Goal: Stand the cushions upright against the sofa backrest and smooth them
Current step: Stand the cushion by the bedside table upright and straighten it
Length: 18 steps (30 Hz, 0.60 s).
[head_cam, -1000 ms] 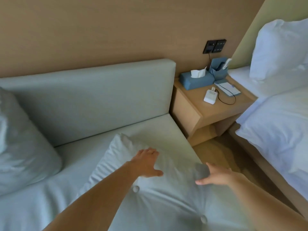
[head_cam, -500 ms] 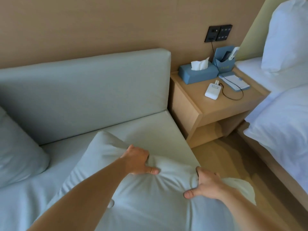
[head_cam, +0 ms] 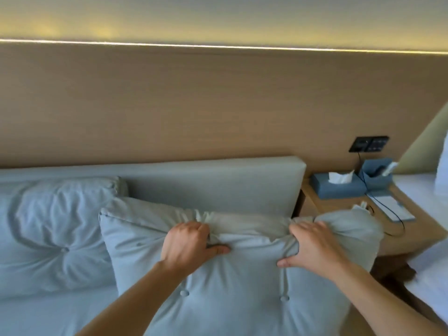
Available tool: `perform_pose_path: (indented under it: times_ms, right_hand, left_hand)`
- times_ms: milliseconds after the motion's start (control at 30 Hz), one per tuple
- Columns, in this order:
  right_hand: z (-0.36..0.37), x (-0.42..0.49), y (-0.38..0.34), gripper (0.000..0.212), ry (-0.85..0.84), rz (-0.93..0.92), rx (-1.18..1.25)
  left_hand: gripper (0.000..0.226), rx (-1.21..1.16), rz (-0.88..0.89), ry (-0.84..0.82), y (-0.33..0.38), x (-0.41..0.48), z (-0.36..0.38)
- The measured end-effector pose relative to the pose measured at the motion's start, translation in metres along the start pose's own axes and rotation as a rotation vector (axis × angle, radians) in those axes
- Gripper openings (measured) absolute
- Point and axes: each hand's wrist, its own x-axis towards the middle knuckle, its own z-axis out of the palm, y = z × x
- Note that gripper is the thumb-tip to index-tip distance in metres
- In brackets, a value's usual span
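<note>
A pale blue-grey buttoned cushion (head_cam: 232, 294) is held up off the sofa seat, tilted toward the backrest (head_cam: 218, 187), its top edge bunched. My left hand (head_cam: 189, 246) grips that top edge left of centre. My right hand (head_cam: 315, 248) grips it right of centre. A second matching cushion (head_cam: 55, 234) stands against the backrest at the left, creased, with one button showing. The sofa seat (head_cam: 48, 316) shows at lower left.
A wooden bedside table (head_cam: 412, 236) stands right of the sofa with a blue tissue box (head_cam: 337, 187), a blue holder (head_cam: 375, 173), a cable and a flat card. A bed with white linen (head_cam: 434, 267) lies at the far right. A wood-panelled wall rises behind.
Both hands closed on the cushion's edge and lifted it from lying flat on the seat up toward the backrest. The view tilted upward.
</note>
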Motion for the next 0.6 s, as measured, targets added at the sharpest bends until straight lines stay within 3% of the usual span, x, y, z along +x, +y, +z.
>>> perform_pose_path:
  times_ms: [133,333,467,600]
  right_hand:
    - [-0.011,0.07,-0.002,0.074,0.122,-0.019,-0.14]
    - [0.004,0.152,0.003,0.077,0.179,0.011,-0.183]
    - [0.045,0.163,0.032,0.08,0.156,0.095,-0.19]
    - [0.049,0.172,0.054,0.081,0.245,0.084,-0.226]
  left_hand:
    - [0.067,-0.018,-0.045,0.096,-0.039,0.042,0.003]
    - [0.065,0.015,-0.084,0.096,-0.082,0.088,0.039]
    - [0.063,0.032,-0.034,0.042,-0.081,0.113,0.079]
    - [0.063,0.008,-0.043,0.131,-0.076,0.121,0.1]
